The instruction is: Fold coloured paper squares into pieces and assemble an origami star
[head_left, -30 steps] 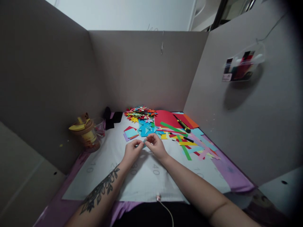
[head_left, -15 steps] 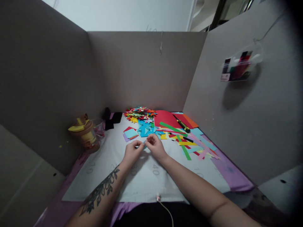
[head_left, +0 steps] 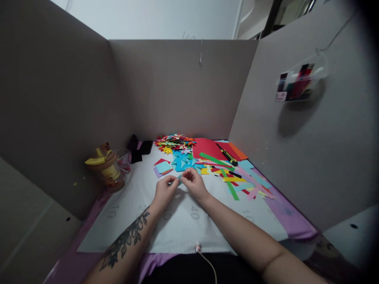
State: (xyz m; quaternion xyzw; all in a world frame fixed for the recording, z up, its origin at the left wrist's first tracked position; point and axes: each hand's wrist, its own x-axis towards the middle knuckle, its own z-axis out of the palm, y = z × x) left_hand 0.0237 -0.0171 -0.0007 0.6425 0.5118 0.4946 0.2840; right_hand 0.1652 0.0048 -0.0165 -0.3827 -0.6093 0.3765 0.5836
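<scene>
Between my fingertips is a small light-blue piece of paper (head_left: 179, 179), mostly hidden by the fingers. My left hand (head_left: 166, 188) pinches its left side, and my right hand (head_left: 194, 184) pinches it from the right. Both hands are over the white mat (head_left: 183, 228). Just beyond them lie several folded light-blue paper pieces (head_left: 185, 161) on a bright blue sheet (head_left: 179, 166). To the left of these is a small stack of square papers (head_left: 162, 167), light blue on top. Farther back sits a heap of colourful folded paper stars (head_left: 174, 142).
Cut paper strips (head_left: 231, 179) spread on the right. A yellow-black utility knife (head_left: 229, 156) rests on red paper (head_left: 205, 148). At left stand a brown-and-yellow cup (head_left: 108, 169) and a clear plastic cup (head_left: 123, 159). Grey partitions (head_left: 183, 86) enclose the table; a clear pouch (head_left: 299, 83) hangs right.
Both hands keep their pinch on the paper and have shifted very slightly left. A little more of the light-blue paper shows between the fingertips.
</scene>
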